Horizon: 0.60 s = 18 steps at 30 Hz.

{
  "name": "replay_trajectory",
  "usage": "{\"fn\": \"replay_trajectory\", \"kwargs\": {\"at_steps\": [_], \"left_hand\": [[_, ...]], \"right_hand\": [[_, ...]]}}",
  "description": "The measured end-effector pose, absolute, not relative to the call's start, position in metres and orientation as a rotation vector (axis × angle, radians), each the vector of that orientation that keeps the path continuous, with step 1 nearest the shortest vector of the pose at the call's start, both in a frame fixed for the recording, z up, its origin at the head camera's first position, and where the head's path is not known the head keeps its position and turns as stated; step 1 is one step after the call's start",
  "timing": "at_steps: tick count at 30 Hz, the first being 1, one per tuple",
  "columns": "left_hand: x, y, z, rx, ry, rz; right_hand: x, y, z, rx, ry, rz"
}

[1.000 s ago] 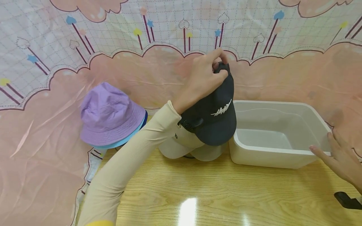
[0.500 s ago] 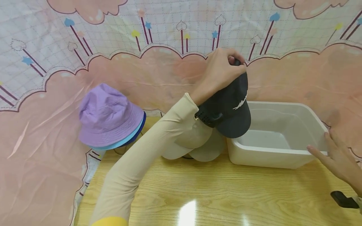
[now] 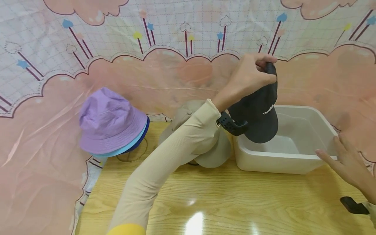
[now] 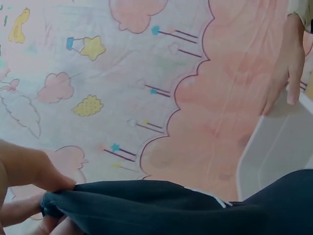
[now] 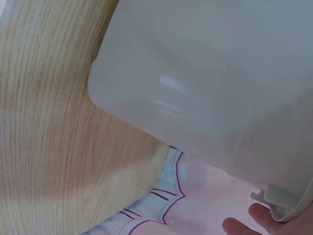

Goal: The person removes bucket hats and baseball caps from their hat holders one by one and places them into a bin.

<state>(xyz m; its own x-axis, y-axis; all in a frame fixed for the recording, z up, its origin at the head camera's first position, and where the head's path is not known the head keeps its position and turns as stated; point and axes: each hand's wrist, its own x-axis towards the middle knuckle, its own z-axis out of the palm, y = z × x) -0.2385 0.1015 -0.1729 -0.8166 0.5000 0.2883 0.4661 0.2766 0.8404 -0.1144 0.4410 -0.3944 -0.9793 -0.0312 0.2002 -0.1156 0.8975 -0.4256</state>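
A cloth printed with clouds and candles backs the wood-grain surface, bucket hats stacked at its far left corner. The left hand pinches a black cap between its fingers, over the left end of a pale bin; the right hand touches the bin's right end, fingers extended.

A black cap with white lettering; beige caps; a purple bucket hat; light-blue and navy brims; off-white bin; golden wood-grain tabletop; peach-and-white cloth printed with blue stars.

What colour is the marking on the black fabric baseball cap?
The marking on the cap is white, clearest in the head view.
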Motion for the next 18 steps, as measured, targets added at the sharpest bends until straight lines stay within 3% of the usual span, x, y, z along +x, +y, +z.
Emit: {"fn": "replay_trajectory", "kwargs": {"at_steps": [18], "left_hand": [[-0.243, 0.147, -0.206, 1.246, 2.748, 1.270]], "right_hand": [[-0.114, 0.441, -0.394, 0.067, -2.897, 0.688]]}}
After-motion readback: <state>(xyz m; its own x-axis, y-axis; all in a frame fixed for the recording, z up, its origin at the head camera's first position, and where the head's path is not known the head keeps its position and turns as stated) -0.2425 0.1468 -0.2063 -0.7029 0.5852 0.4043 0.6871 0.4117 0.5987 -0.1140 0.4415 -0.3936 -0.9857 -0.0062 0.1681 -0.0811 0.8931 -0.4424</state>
